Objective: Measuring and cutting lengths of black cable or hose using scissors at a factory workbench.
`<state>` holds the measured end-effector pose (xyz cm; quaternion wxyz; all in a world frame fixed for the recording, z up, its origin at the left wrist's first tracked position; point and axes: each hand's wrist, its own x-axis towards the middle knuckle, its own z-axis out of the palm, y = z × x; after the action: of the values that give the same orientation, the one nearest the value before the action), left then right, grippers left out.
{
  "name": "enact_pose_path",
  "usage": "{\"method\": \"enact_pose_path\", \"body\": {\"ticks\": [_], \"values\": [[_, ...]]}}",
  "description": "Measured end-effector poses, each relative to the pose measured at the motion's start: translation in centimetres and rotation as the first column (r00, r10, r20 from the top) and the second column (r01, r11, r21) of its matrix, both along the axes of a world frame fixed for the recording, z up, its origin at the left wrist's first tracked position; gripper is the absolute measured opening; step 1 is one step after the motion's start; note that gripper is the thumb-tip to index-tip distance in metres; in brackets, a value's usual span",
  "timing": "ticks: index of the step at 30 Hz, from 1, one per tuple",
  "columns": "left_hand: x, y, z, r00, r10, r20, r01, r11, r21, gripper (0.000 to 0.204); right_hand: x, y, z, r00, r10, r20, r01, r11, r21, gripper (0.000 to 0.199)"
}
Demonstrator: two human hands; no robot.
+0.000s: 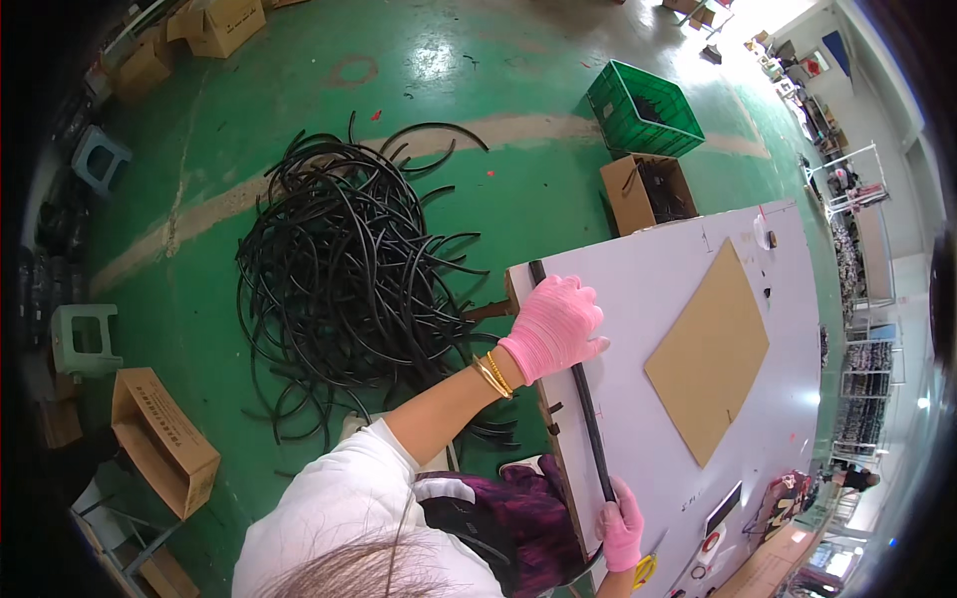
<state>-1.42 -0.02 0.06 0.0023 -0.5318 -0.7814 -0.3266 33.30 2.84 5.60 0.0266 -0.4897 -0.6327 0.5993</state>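
A black tube [589, 424] lies straight along the near edge of the white table [638, 289]. Over its far part, my left hand [554, 324] in a pink glove presses down with curled fingers, the thumb out to the right. My right hand [620, 525], also in a pink glove, closes round the tube's near part; some of those fingers are hidden. Black tube also hangs below the right hand, beside the table edge. Yellow-handled scissors [646, 570] lie just right of that hand.
A tangled heap of black tubes [349, 249] covers the floor at left. A tan board [713, 354] lies on the table. Beyond stand a carton [623, 199] and a green crate [673, 140]. Stools [85, 339] and an open carton [189, 458] stand farther left.
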Motion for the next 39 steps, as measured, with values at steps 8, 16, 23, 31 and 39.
{"method": "enact_pose_path", "body": {"ticks": [8, 16, 23, 31, 39], "values": [[-0.1, -0.1, 0.3, 1.0, -0.001, 0.015, 0.001, 1.0, -0.017, 0.026, 0.3, 0.8, -0.5, 0.996, -0.079, -0.045, 0.075, 0.993, -0.089, 0.041], [0.2, 0.4, -0.9, 0.999, 0.005, 0.036, -0.006, 0.999, 0.052, 0.009, -0.6, 1.3, -0.4, 0.941, -0.291, 0.172, 0.312, 0.944, -0.111, 0.026], [-0.4, 0.3, -1.3, 0.993, -0.034, 0.115, 0.025, 0.997, 0.072, 0.004, -1.8, 1.8, -0.1, 0.914, -0.359, 0.19, 0.391, 0.904, -0.172, 0.029], [-0.7, 0.1, -0.7, 0.983, -0.05, 0.177, 0.042, 0.998, 0.052, 0.004, -2.3, 2.2, -0.2, 0.884, -0.415, 0.215, 0.45, 0.88, -0.15, 0.017], [-0.4, 0.3, -1.3, 0.989, -0.027, 0.143, 0.019, 0.998, 0.057, 0.004, -2.5, 2.1, 0.0, 0.906, -0.392, 0.159, 0.419, 0.885, -0.203, 0.012]]}}
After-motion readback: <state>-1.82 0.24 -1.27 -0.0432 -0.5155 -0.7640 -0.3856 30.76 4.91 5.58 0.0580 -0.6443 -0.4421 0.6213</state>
